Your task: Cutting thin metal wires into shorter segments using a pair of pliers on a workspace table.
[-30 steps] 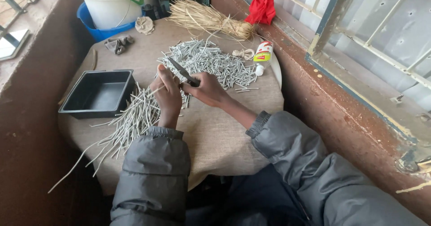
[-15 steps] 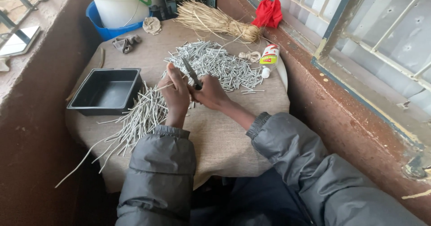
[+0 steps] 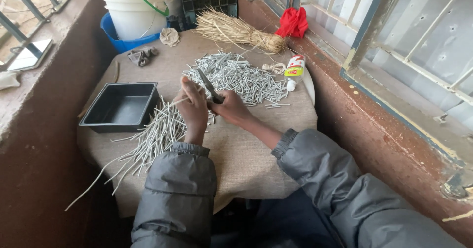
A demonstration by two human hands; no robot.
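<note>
Gripped in the right hand [image 3: 231, 107], just above frame centre, is a dark-bladed knife [image 3: 209, 86]; fingers are closed around the handle and the blade points up and to the left. Left hand [image 3: 193, 111] sits immediately left of it, fingers pinched shut on a single thin grey stalk [image 3: 178, 100] that runs out leftward from the fingertips. Blade and stalk meet between the two hands; the exact contact point is too small to tell.

Both hands rest over a round table covered in burlap cloth [image 3: 236, 154]. Long uncut grey stalks [image 3: 148, 142] lie in a loose fan at left of centre, some ends hanging past the table edge toward lower left. Heap of short cut pieces [image 3: 236, 75] lies above the hands, in the upper middle. Black rectangular tray [image 3: 120, 106] sits left of the hands, beside the long stalks.

Upper part of frame: straw bundle [image 3: 231, 31], red cloth [image 3: 293, 22] on the ledge, small white bottle [image 3: 294, 70] lying at the table's right edge, white bucket [image 3: 130, 6] inside a blue basin [image 3: 118, 38] at upper left.
</note>
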